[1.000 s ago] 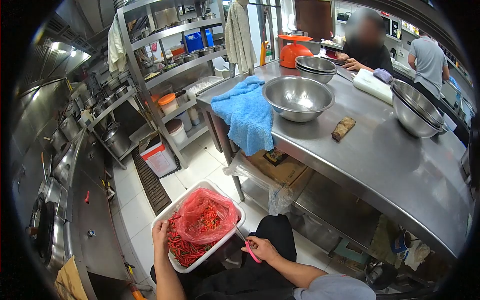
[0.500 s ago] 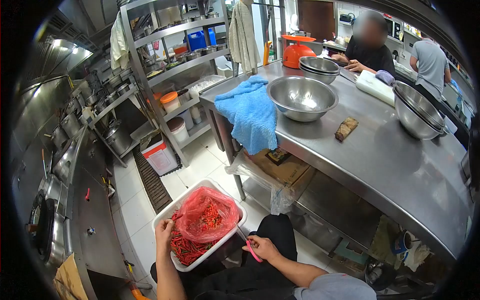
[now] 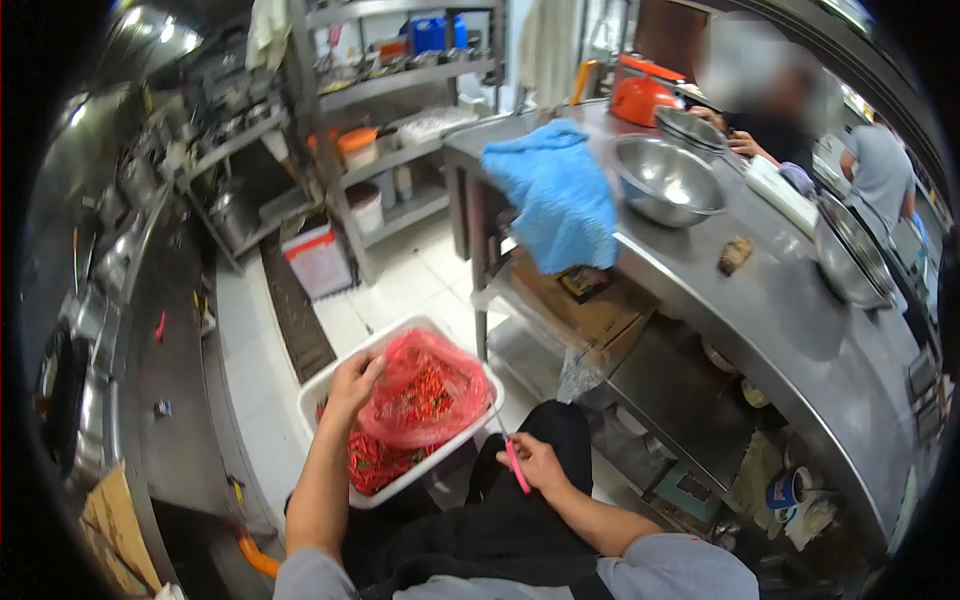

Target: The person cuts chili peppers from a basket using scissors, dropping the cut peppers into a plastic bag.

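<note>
A white basket [image 3: 478, 430] stands on the floor before my knees, with long red chillies [image 3: 378, 462] in its near part. On top of them sits a pink plastic bag [image 3: 390, 428], its mouth wide and cut chilli pieces [image 3: 425, 392] inside. My left hand [image 3: 352, 385] is closed at the bag's left edge; what its fingers hold, if anything, is hidden. Scissors with pink handles [image 3: 517, 467] are in my right hand [image 3: 538, 463], right of the basket. Their blades point up toward the basket's right rim.
To the right runs a steel table [image 3: 790, 290] bearing a blue towel [image 3: 560, 195], steel bowls [image 3: 670, 185] and a brown piece [image 3: 735, 255]. A person [image 3: 780, 120] is behind it, another [image 3: 880, 170] farther right. Shelving [image 3: 410, 75] stands ahead, with stoves [image 3: 95, 340] at left.
My left hand has risen from the chillies at the basket's left to the bag's upper left edge. The scissors stay in my right hand. The view has tilted and shifted.
</note>
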`<action>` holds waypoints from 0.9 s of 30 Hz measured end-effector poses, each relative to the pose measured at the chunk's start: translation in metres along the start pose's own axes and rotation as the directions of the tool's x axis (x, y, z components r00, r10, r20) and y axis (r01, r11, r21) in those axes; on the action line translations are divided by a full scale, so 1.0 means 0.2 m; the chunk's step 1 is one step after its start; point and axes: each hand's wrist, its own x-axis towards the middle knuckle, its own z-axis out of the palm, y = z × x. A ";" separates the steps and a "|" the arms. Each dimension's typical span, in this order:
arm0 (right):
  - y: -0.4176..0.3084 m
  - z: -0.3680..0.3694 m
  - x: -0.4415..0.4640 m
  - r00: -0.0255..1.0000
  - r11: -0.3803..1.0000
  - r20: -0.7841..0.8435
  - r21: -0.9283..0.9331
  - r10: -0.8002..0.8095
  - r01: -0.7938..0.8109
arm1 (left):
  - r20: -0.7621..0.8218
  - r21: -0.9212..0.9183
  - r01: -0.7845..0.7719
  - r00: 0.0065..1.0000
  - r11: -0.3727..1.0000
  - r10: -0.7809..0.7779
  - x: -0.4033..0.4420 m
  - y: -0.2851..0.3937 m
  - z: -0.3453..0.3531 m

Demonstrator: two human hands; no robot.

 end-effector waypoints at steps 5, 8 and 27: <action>-0.31 -0.01 0.07 0.975 0.949 0.212 0.288 0.070 -0.131 | -0.018 -0.285 0.038 0.999 0.958 -0.045 -0.07 -0.09 0.08; -0.44 0.08 0.11 0.945 0.928 0.323 0.337 0.046 -0.161 | 0.005 -0.342 0.071 0.997 0.937 -0.074 -0.13 -0.16 0.09; -0.47 0.43 0.30 0.937 0.873 0.337 0.427 0.091 -0.238 | 0.236 -0.084 0.122 0.967 0.989 -0.099 -0.27 -0.07 0.06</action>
